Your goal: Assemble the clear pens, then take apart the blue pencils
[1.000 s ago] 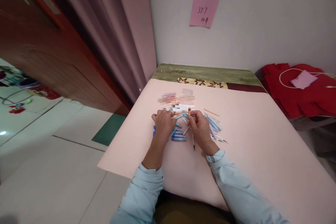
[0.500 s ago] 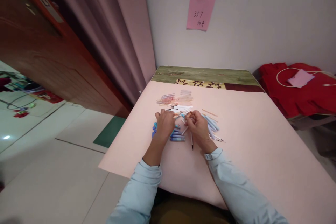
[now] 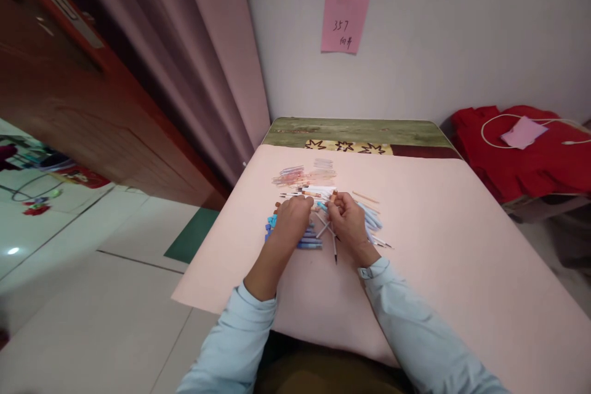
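Observation:
Near the middle of the paper, my left hand [image 3: 295,220] is closed, palm down, with an orange pen barrel [image 3: 312,194] at its fingertips. My right hand [image 3: 348,218] pinches a small orange-brown pen cap [image 3: 333,196]; part of it is hidden by the fingers. Blue pen caps [image 3: 268,231] and blue pen barrels [image 3: 310,240] lie beside and under my left wrist. White refills with dark tips [image 3: 318,189] lie just beyond both hands. Loose white refills [image 3: 335,246] cross between the hands. Pale blue barrels [image 3: 372,217] are right of my right hand.
Pale pink paper [image 3: 438,246] covers most of the table. Clear and reddish tubes [image 3: 295,176] lie at its far side. A red cloth-covered seat [image 3: 503,172] with a white cable stands right. A wooden door [image 3: 115,129] and a curtain [image 3: 221,43] are left.
My hands have drawn slightly apart. The orange barrel and orange-brown cap show more clearly at the fingertips. The whole view has shifted a little.

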{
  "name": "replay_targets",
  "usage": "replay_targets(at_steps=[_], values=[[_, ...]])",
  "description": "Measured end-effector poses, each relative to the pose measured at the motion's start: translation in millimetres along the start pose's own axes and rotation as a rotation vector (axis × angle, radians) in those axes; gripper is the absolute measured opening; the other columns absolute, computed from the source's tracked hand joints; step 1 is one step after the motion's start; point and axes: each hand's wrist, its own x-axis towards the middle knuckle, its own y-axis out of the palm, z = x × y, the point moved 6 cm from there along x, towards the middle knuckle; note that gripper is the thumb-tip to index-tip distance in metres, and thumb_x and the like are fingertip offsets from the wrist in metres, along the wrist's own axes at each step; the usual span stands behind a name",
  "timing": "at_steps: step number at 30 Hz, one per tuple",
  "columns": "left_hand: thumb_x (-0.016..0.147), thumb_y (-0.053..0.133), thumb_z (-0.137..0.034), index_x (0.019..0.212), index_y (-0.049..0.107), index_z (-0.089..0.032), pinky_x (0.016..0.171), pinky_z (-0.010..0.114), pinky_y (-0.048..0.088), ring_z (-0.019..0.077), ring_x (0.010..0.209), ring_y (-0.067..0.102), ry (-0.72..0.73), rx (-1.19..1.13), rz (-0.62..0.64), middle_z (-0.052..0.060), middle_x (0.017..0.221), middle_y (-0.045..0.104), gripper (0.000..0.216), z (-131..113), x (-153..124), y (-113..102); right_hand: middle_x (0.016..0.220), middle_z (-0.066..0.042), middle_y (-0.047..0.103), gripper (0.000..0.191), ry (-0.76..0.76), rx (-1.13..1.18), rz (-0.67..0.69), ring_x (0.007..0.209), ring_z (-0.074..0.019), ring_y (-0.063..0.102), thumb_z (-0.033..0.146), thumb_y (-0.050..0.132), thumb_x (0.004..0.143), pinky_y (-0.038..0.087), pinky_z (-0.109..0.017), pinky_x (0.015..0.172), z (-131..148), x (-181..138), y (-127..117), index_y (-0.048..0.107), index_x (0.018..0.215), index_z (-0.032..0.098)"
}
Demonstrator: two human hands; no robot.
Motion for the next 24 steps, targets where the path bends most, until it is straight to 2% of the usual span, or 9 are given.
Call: replay_targets(at_steps=[3,7,12,16,21,24], values=[[0.086,0.049,-0.011,0.098,0.069,-0.021,0.075,0.032,0.044,0.0238,0.091,0.065,-0.002,-0.006,0.041,0.009,0.100,0.069,0.024,-2.2,-1.4,-10.7,0.072,0.000,0.067,0.028,-0.003,0.031,0.012,0.051,-0.0108,0.053,0.047,0.055,0.088,0.038,-0.021,0.050,1.5,-0.2,-1.3,0.060,0.090,0.019],[0.088,0.051,-0.014,0.092,0.069,-0.018,0.076,0.032,0.046,0.0252,0.091,0.066,0.024,0.018,0.122,0.011,0.098,0.069,0.019,-9.4,-1.4,-27.7,0.067,0.001,0.065,0.029,-0.030,0.008,0.024,0.047,-0.0093,0.048,0.046,0.056,0.087,0.035,-0.021,0.049,7.0,-1.0,-2.9,0.062,0.085,0.018],[0.089,0.050,-0.013,0.095,0.069,-0.016,0.075,0.033,0.047,0.0279,0.090,0.068,0.085,0.061,0.229,0.015,0.097,0.071,0.021,-18.7,0.8,-35.3,0.076,-0.002,0.070,0.029,-0.056,0.008,0.008,0.050,-0.0107,0.054,0.043,0.055,0.087,0.040,-0.022,0.052,5.7,0.5,-3.9,0.064,0.095,0.017],[0.087,0.053,-0.013,0.099,0.069,-0.016,0.074,0.033,0.047,0.0293,0.090,0.068,0.091,0.056,0.237,0.016,0.096,0.072,0.020,-19.4,5.1,-33.6,0.080,-0.004,0.072,0.029,-0.108,-0.036,0.006,0.054,-0.0124,0.059,0.040,0.054,0.087,0.044,-0.023,0.057,5.0,1.3,-4.6,0.063,0.103,0.017],[0.088,0.056,-0.022,0.103,0.066,-0.017,0.071,0.033,0.046,0.0287,0.085,0.068,0.095,0.057,0.193,0.015,0.092,0.072,0.018,-16.9,10.7,-36.1,0.081,-0.004,0.073,0.025,-0.141,-0.053,-0.034,0.055,-0.0129,0.062,0.040,0.055,0.088,0.046,-0.023,0.058,8.8,1.4,-9.0,0.064,0.097,0.018],[0.089,0.053,-0.023,0.097,0.067,-0.018,0.071,0.032,0.045,0.0275,0.084,0.068,0.119,0.073,0.167,0.014,0.090,0.072,0.016,-18.4,13.6,-39.6,0.080,-0.004,0.073,0.026,-0.135,-0.029,-0.050,0.055,-0.0131,0.062,0.042,0.054,0.089,0.046,-0.023,0.057,8.1,2.3,-9.3,0.063,0.096,0.018]])
